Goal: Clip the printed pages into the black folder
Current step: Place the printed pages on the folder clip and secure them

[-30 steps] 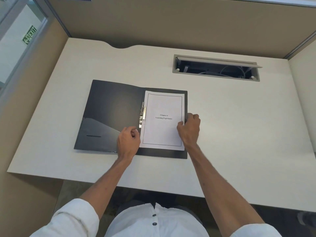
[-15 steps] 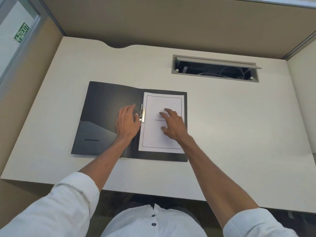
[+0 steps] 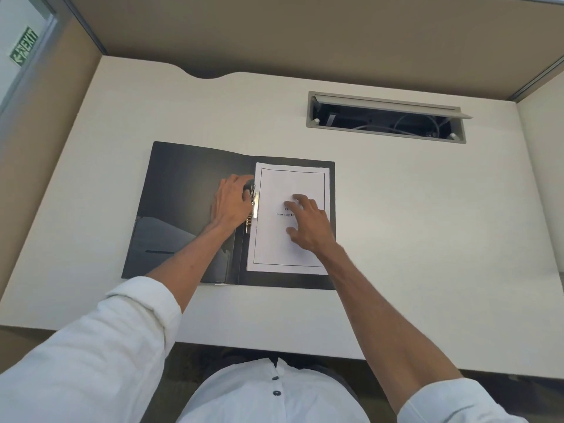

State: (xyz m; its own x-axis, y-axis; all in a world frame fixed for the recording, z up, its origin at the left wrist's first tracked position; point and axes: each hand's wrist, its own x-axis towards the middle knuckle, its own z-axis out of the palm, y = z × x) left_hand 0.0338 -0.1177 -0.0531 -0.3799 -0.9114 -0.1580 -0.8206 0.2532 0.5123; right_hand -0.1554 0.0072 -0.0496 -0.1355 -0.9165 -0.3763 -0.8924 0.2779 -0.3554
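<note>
- the black folder point(image 3: 189, 190) lies open on the white desk point(image 3: 396, 209), the printed pages point(image 3: 290, 184) resting on its right half.
- the left hand point(image 3: 230, 203) lies flat on the left cover, fingers touching the metal clip point(image 3: 252, 209) at the spine, gripping nothing.
- the right hand point(image 3: 308, 224) presses spread fingers on the pages, unclenched.

An open black folder point(image 3: 183, 190) lies flat on the white desk point(image 3: 412, 209).
</note>
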